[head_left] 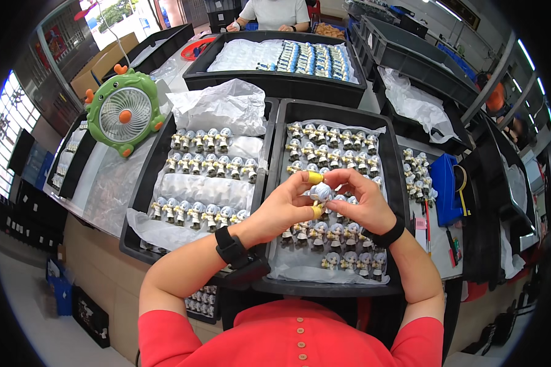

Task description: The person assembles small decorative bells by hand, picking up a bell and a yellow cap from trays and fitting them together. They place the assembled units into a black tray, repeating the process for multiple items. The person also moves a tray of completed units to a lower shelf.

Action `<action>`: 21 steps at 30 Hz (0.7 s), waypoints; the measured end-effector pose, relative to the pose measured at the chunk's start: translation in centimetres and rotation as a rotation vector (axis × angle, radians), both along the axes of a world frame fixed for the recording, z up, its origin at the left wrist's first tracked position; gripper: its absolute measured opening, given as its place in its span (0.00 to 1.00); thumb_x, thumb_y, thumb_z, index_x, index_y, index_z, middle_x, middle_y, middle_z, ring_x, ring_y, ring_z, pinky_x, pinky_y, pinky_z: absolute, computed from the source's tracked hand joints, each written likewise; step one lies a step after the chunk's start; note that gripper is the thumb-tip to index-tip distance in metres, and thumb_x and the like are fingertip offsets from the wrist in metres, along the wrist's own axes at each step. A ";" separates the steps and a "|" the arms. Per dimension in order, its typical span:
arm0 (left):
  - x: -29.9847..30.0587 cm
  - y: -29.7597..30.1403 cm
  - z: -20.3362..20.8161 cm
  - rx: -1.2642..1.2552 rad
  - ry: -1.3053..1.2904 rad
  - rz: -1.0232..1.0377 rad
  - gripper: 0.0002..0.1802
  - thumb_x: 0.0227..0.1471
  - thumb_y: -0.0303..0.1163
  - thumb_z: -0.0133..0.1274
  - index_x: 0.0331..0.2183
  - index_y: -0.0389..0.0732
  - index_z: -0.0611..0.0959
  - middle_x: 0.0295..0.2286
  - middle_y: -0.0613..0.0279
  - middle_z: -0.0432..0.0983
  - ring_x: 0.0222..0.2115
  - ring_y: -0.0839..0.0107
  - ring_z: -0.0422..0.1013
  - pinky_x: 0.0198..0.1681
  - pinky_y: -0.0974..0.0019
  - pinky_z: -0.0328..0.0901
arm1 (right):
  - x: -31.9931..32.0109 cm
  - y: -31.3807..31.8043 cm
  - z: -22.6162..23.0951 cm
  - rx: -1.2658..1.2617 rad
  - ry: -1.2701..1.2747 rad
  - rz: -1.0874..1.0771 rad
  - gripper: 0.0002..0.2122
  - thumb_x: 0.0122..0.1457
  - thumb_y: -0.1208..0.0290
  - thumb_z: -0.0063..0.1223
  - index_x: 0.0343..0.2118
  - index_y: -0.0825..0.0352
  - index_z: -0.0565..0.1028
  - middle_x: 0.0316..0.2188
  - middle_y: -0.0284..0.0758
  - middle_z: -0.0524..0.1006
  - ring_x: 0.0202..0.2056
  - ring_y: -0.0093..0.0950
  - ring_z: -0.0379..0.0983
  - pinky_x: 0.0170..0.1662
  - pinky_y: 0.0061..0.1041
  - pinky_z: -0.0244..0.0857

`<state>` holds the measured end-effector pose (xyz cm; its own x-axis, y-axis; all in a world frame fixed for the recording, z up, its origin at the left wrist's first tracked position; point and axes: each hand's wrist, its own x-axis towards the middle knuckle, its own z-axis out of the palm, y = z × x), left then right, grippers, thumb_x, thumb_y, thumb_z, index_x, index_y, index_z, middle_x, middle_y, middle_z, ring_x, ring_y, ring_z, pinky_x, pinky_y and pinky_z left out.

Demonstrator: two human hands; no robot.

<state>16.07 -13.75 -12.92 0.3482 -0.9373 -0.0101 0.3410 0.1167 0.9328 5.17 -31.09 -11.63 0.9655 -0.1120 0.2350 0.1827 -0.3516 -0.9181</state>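
Note:
Between my two hands, above the right-hand black tray (398, 183), is a small figurine (321, 192) with pale silver hair. My left hand (291, 199) grips it from the left, with yellow finger covers on the thumb and a finger. From the right, the fingertips of my right hand (364, 205) close on the same figurine. Rows of similar figurines (335, 235) stand below my hands in that tray, partly hidden by them. The left-hand black tray (142, 199) holds more figurines (210, 164) in rows on white sheeting.
A green fan (125, 113) stands at the left. Farther back, a black tray (196, 78) holds blue-and-white figurines, and a person (275, 15) sits behind it. At right are loose figurines (417, 174), a blue bin (446, 186), a tape roll and pen-like tools.

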 end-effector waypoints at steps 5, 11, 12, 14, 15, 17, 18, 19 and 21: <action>0.1 0.1 0.4 0.014 0.000 -0.025 0.27 0.47 0.19 0.48 0.50 0.37 0.63 0.45 0.63 0.64 0.43 0.75 0.66 0.43 0.71 0.64 | -0.1 -0.2 0.2 -0.064 -0.002 -0.013 0.18 0.47 0.74 0.59 0.42 0.66 0.72 0.38 0.32 0.74 0.40 0.22 0.69 0.41 0.21 0.63; 0.1 -0.1 0.3 0.046 0.197 -0.019 0.26 0.49 0.20 0.42 0.53 0.35 0.62 0.40 0.64 0.68 0.40 0.76 0.69 0.43 0.70 0.64 | 0.0 -0.1 0.4 -0.075 -0.002 -0.058 0.15 0.46 0.74 0.59 0.39 0.67 0.74 0.34 0.32 0.74 0.37 0.21 0.69 0.38 0.20 0.63; 0.0 -0.2 0.5 0.045 0.245 -0.002 0.27 0.50 0.20 0.41 0.53 0.35 0.62 0.38 0.64 0.69 0.39 0.77 0.69 0.43 0.70 0.64 | 0.0 -0.1 0.5 -0.081 -0.006 -0.062 0.15 0.46 0.74 0.59 0.38 0.67 0.74 0.33 0.32 0.74 0.36 0.21 0.69 0.38 0.19 0.63; 0.0 -0.1 0.8 0.034 0.347 -0.023 0.26 0.50 0.20 0.39 0.53 0.35 0.62 0.35 0.65 0.69 0.36 0.78 0.68 0.42 0.71 0.64 | 0.0 -0.3 0.1 -0.059 0.003 -0.074 0.14 0.46 0.74 0.59 0.38 0.67 0.74 0.32 0.32 0.73 0.34 0.21 0.69 0.37 0.19 0.63; 0.1 -0.1 0.9 0.028 0.397 -0.034 0.26 0.50 0.19 0.39 0.53 0.35 0.62 0.33 0.65 0.69 0.34 0.79 0.68 0.41 0.72 0.64 | -0.1 -0.4 -0.1 -0.048 0.007 -0.080 0.14 0.46 0.73 0.59 0.38 0.67 0.75 0.31 0.32 0.73 0.33 0.20 0.69 0.37 0.19 0.63; 0.5 0.0 0.0 -0.007 0.399 -0.085 0.26 0.52 0.21 0.38 0.54 0.35 0.61 0.38 0.61 0.70 0.38 0.76 0.69 0.41 0.73 0.64 | 0.0 -0.4 -0.1 -0.043 0.022 -0.083 0.14 0.46 0.73 0.59 0.38 0.67 0.75 0.30 0.31 0.73 0.32 0.19 0.69 0.35 0.18 0.63; 0.8 0.0 -0.5 -0.024 0.400 -0.111 0.25 0.53 0.22 0.37 0.54 0.35 0.60 0.40 0.60 0.70 0.40 0.75 0.70 0.41 0.74 0.65 | 0.0 -0.3 -0.1 -0.040 0.029 -0.084 0.14 0.46 0.73 0.59 0.38 0.67 0.75 0.29 0.31 0.73 0.31 0.19 0.69 0.35 0.18 0.63; 1.0 0.0 -0.9 -0.034 0.407 -0.127 0.25 0.53 0.22 0.37 0.54 0.36 0.60 0.40 0.60 0.71 0.40 0.75 0.70 0.41 0.74 0.65 | 0.0 -0.4 -0.1 -0.033 0.034 -0.082 0.14 0.47 0.73 0.59 0.38 0.68 0.75 0.29 0.31 0.73 0.30 0.19 0.69 0.34 0.18 0.63; 1.2 0.1 -1.4 -0.053 0.419 -0.158 0.26 0.52 0.22 0.37 0.55 0.36 0.59 0.39 0.59 0.71 0.40 0.74 0.71 0.40 0.74 0.65 | 0.1 -0.4 -0.3 -0.020 0.043 -0.077 0.13 0.47 0.74 0.58 0.38 0.68 0.75 0.29 0.31 0.73 0.29 0.18 0.68 0.33 0.17 0.63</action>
<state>17.31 -13.69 -14.34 0.1772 -0.9817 -0.0703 0.7054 0.0769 0.7046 5.23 -31.45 -11.90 0.9634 -0.1821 0.1968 0.1152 -0.3818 -0.9170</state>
